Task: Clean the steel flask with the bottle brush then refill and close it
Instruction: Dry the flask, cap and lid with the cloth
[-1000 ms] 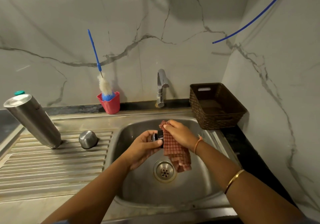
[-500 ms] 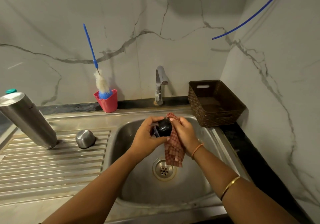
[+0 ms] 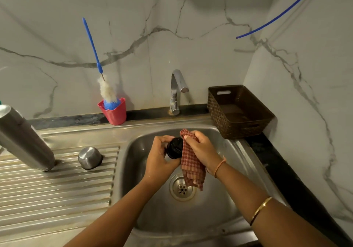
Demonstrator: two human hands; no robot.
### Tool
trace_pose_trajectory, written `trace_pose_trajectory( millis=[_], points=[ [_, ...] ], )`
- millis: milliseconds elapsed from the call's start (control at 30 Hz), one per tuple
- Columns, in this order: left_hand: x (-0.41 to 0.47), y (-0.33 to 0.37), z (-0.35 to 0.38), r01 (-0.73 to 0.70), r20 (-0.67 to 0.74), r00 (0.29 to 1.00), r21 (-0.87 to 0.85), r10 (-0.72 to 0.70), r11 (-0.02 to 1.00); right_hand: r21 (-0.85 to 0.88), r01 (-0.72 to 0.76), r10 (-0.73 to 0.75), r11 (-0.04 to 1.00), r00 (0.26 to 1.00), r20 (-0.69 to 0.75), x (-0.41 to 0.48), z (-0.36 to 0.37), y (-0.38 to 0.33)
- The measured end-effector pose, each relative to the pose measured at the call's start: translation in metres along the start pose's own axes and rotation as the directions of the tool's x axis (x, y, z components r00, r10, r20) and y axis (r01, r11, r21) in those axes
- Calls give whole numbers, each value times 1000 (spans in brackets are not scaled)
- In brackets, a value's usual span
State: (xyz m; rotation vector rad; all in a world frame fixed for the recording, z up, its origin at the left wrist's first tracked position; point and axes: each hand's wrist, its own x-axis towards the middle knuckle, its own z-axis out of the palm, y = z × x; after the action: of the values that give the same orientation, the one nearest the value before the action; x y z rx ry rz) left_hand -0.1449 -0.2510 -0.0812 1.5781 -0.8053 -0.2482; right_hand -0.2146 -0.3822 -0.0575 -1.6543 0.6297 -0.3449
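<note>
I see the tall steel flask (image 3: 24, 141) standing on the ribbed drainboard (image 3: 57, 189) at the left edge of the frame, with a small upturned steel cup (image 3: 89, 158) near it. At centre, over the steel sink basin (image 3: 210, 218), my left grip (image 3: 158, 159) curls round a round black stopper (image 3: 174, 148). My right grip (image 3: 200, 147) pinches a red checked cloth (image 3: 192, 168) against it. The blue-handled bottle brush (image 3: 107, 90) stands in a pink cup (image 3: 114, 113) above.
</note>
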Motion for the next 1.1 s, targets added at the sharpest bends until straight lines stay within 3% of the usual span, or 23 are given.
trace_pose_trajectory(
  millis=[67,133,200,267,333,400,467,567,700,967,1100],
  points=[
    [1,-5,-1,55,-21,998,15,-55,998,-117,114,-120,987,991,-52,-5,8,4],
    [2,-12,-4,113,-19,994,41,-112,993,-332,258,-302,907,949,-88,-7,16,12],
    [2,-16,-8,139,18,990,29,-140,990,-445,310,-378,840,923,-73,-8,21,17],
    [0,-13,-9,135,68,989,-15,-133,991,-352,247,-295,903,952,-88,-7,18,14],
    [-2,-9,-7,143,82,987,-107,-135,984,-111,79,-91,991,990,-111,-6,11,7],
    [-1,-5,-6,174,84,984,-223,-159,959,36,-46,50,998,991,-128,-4,7,8],
    [2,-4,-7,181,108,981,-258,-158,949,-141,-3,-19,990,988,-151,-7,5,12],
    [4,-8,-10,151,128,983,-180,-129,972,-383,152,-197,911,977,-82,-13,6,14],
    [6,-18,-13,128,79,989,-49,-124,991,-437,206,-288,876,949,-130,-17,10,10],
    [6,-18,-13,84,-17,996,12,-83,996,-637,295,-453,712,886,-96,-26,27,9],
    [6,-14,-20,67,83,994,-7,-67,998,-566,386,-418,729,905,79,-21,18,3]
  ],
)
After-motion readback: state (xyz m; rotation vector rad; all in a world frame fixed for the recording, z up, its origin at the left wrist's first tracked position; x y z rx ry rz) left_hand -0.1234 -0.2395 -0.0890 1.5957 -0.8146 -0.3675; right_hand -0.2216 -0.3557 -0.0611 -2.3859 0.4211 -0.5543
